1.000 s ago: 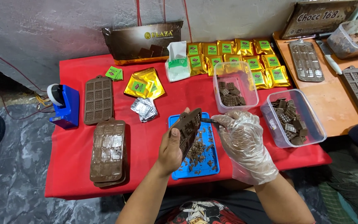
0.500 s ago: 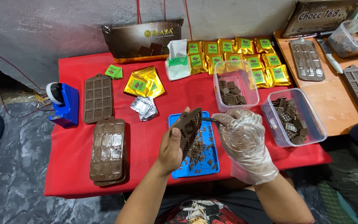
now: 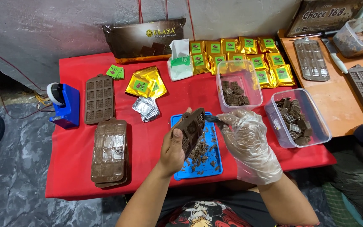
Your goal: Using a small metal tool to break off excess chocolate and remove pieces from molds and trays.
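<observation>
The left hand [image 3: 174,147], bare, is clamped on a brown silicone chocolate mould [image 3: 191,131], thumb along one long edge and fingers behind, tilting it steeply over a blue tray [image 3: 176,122] that lies near the front edge of the red table [image 3: 76,176]. The right hand [image 3: 248,143], in a loose clear plastic glove, has its fingers pinched together on a small dark tool [image 3: 213,120] whose tip touches the mould's upper end; what kind of tool it is cannot be told. Chocolate crumbs and broken bits [image 3: 200,153] lie scattered on the tray under the mould. The mould looks light and bendy, likely to flex and twist if held by a corner, so a grip along its long edges or across its middle seems steadiest; the chocolate in it is probably brittle and may smear from warm fingers. To the right of the tray stand two clear plastic tubs [image 3: 238,88] holding chocolate pieces, one toward the table's right edge. Near the left front corner lies a stack of filled moulds [image 3: 109,151], with another mould [image 3: 99,98] and a blue tape dispenser [image 3: 66,105] behind it. Gold wrapped packets [image 3: 236,52] line the back edge.
</observation>
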